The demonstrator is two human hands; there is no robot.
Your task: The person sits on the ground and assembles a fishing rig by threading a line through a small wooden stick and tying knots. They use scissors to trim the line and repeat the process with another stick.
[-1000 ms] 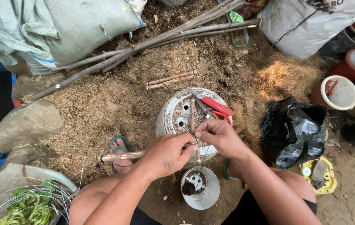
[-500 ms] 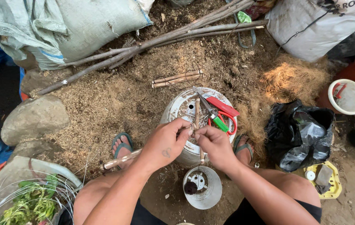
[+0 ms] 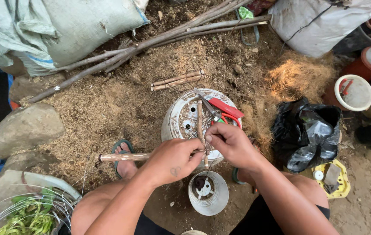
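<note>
Wooden sticks cross under the person's two hands, over an upturned white bucket [image 3: 181, 117] standing on the sawdust-strewn ground. Both forearms reach forward from bent knees and meet at the bucket's near edge. The left hand [image 3: 172, 160] is closed, knuckles up, around a long stick [image 3: 122, 157] that runs out sideways to the left above a sandalled foot [image 3: 124, 161]. The right hand [image 3: 233, 146] is curled, its fingertips pinching a thinner upright stick [image 3: 199, 117] that lies across the bucket top. Red-handled pliers [image 3: 220, 109] rest on the bucket just beyond the right hand. A small grey can [image 3: 209, 193] stands between the knees.
</note>
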